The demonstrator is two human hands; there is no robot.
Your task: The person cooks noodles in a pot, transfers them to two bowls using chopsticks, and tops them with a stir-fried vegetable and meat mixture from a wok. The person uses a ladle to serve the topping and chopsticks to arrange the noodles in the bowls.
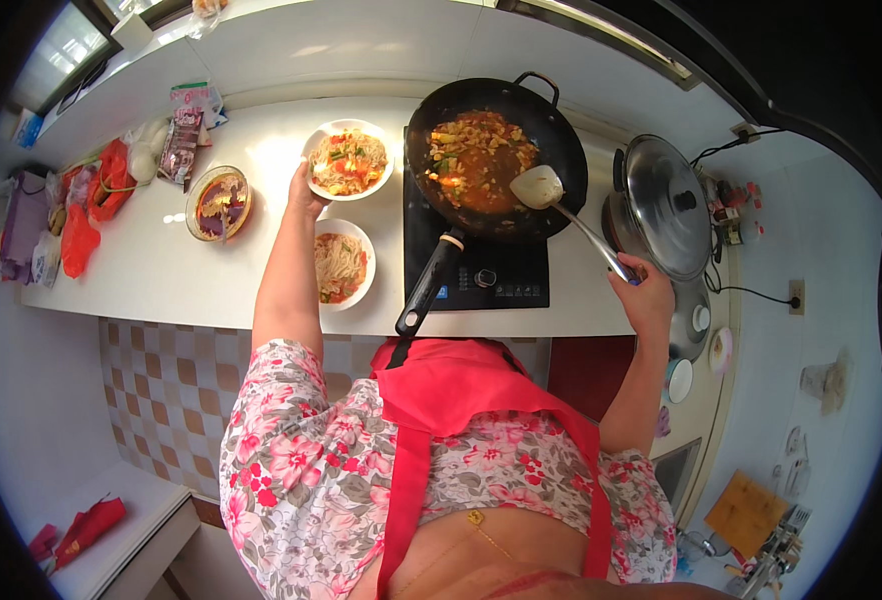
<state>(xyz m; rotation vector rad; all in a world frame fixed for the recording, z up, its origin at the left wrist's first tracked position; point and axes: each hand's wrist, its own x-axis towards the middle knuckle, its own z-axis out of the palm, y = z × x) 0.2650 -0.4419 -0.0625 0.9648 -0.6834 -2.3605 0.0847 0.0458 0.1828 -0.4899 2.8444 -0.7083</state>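
Observation:
My left hand (307, 193) grips the left rim of a white bowl of noodles (348, 160) topped with red and yellow pieces. Closer to me on the counter sits a second white bowl of noodles (342, 266), partly behind my forearm. In my right hand (647, 289) is the handle of a metal spatula (537, 187), whose blade rests inside a black wok (414, 176). Chunky food in reddish sauce (482, 161) covers the wok's bottom. The wok stands on a black induction cooker (512, 289), its long handle (432, 281) pointing towards me.
A glass bowl of dark red sauce (218, 202) stands left on the white counter (140, 262). Beyond it lie packets (180, 146) and red plastic bags (110, 180). Right of the wok is a pot with a metal lid (666, 202); a cable (748, 294) runs to a wall socket.

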